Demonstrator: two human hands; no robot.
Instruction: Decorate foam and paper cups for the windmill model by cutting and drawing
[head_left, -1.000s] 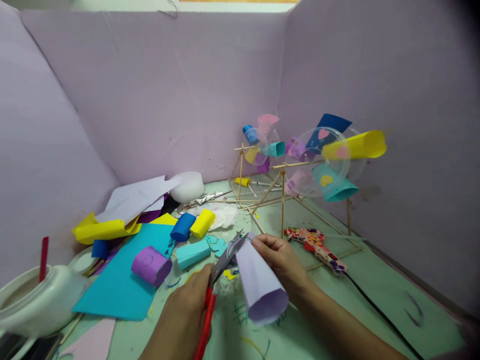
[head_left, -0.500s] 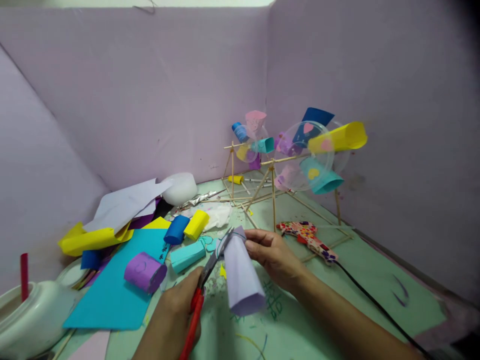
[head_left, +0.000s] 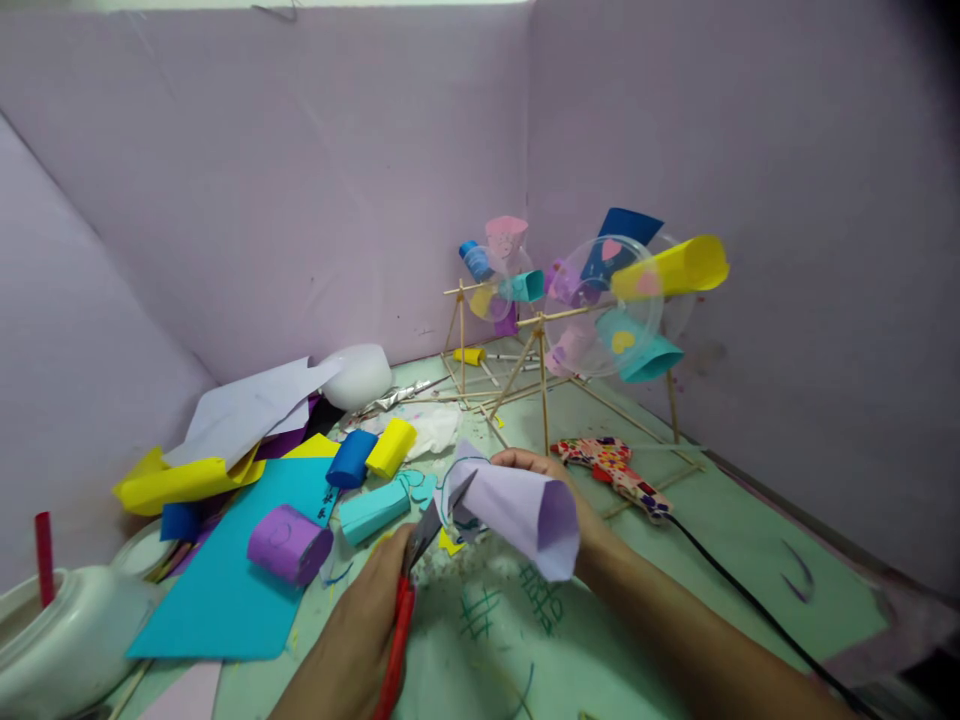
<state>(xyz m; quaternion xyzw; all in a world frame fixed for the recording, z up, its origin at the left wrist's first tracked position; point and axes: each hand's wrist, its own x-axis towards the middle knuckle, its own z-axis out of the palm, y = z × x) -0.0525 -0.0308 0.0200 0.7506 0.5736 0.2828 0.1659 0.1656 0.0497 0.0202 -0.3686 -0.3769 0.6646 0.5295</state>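
Note:
In my left hand [head_left: 367, 610] is a pair of red-handled scissors [head_left: 403, 620], my fingers closed round the handles. The blades point away from me, at the narrow end of a pale lilac paper cone [head_left: 525, 510]. Drawn lines run along that narrow end, where the blades touch or overlap the paper. My right hand [head_left: 581, 510] grips the cone from behind and to the right; most of its fingers are hidden by the paper. The cone's wide open mouth faces right and towards me. Beneath the blades lie small yellow paper scraps [head_left: 450, 541].
Left are a purple paper tube [head_left: 291, 543], a turquoise tube [head_left: 375, 510], blue [head_left: 352, 458] and yellow tubes [head_left: 391, 447], a turquoise sheet [head_left: 217, 590] and a white pot [head_left: 90, 620]. Stick-framed paper wheels [head_left: 604, 305] stand behind. A patterned glue gun [head_left: 615, 470] with black cord lies right.
My right hand has swung the cone's wide mouth from facing me round to the right. The scissors have shifted slightly right, still at the narrow end.

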